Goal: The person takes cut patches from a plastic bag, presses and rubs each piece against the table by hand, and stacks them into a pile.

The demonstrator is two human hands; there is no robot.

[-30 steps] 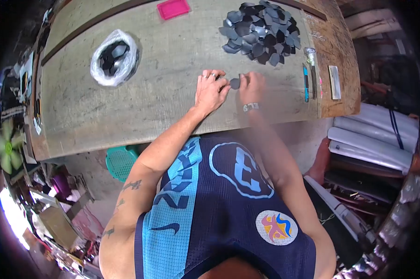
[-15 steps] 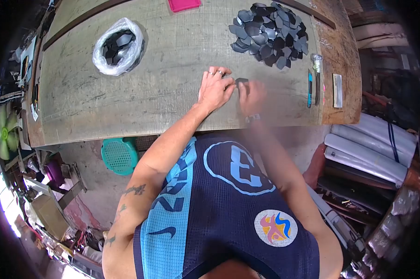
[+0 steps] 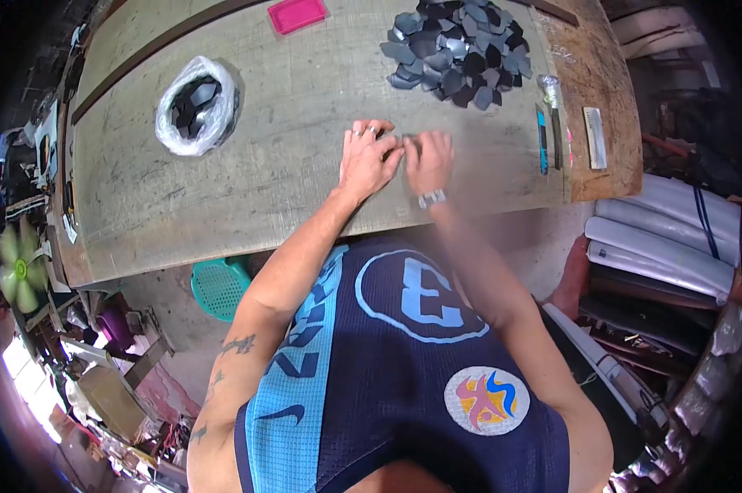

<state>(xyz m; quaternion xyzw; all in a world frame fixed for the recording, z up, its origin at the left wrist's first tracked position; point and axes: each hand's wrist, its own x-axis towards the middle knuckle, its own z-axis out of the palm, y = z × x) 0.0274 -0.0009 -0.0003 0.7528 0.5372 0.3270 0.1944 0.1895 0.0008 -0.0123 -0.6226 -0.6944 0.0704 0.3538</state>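
My left hand (image 3: 368, 160) rests on the worktable (image 3: 289, 99), its thumb and fingers pressed together at a spot where the thing held is too small to make out. Touching or nearly touching it on the right is my right hand (image 3: 428, 163), fingers curled and pinched, what they hold hidden. Up and to the right of both hands lies a pile of dark flat pieces (image 3: 457, 53). A clear plastic bag (image 3: 169, 123) at the left stands open with similar dark pieces (image 3: 197, 105) inside.
A pink tray (image 3: 297, 15) lies at the far edge. On the right are a blue cutter (image 3: 542, 141), a dark strip and a metal piece (image 3: 595, 138). Below the table's front edge is a green perforated stool (image 3: 220, 289); wrapped rolls (image 3: 662, 255) lie at the right.
My right hand has come closer to my left. The dark piece seen between the hands earlier no longer shows. The camera view has shifted slightly.
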